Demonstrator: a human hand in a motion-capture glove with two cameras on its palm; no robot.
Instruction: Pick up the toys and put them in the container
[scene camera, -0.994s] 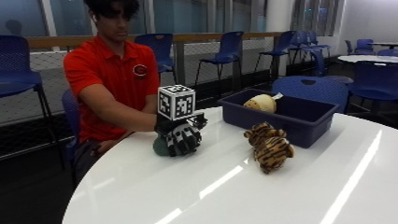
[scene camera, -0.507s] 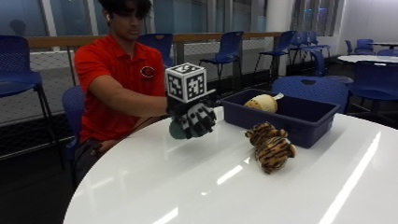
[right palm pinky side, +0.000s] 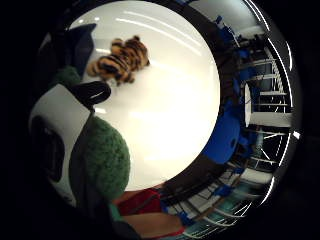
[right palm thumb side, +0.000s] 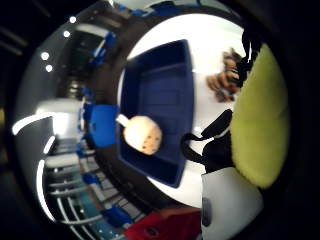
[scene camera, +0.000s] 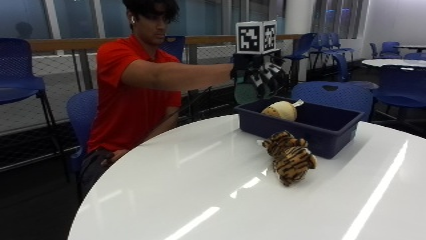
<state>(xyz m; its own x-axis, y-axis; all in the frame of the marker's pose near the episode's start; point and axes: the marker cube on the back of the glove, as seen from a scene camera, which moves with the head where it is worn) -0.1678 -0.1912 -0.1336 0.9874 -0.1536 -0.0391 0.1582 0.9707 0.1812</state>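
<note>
Outside view: green toy held above the bin

The right hand (scene camera: 261, 75) is hovering over the blue container's (scene camera: 313, 131) far left corner, its fingers (scene camera: 269, 76) curling around a green plush toy (scene camera: 245, 92), apparently yellow-bellied. A cream plush (scene camera: 279, 110) is lying inside the container. A tiger toy (scene camera: 290, 157) is resting on the white desk (scene camera: 200, 190), just beside the container's near wall.

Your right arm reaches out straight at shoulder height, from your torso at nine o'clock toward three o'clock in the outside view. Your black-gloved right hand (scene camera: 261, 77) hangs at the end of it with the wrist bent and the fingers (scene camera: 269, 75) curled downward, closed around something green. Your other arm hangs down by your side, its hand out of sight.
</note>
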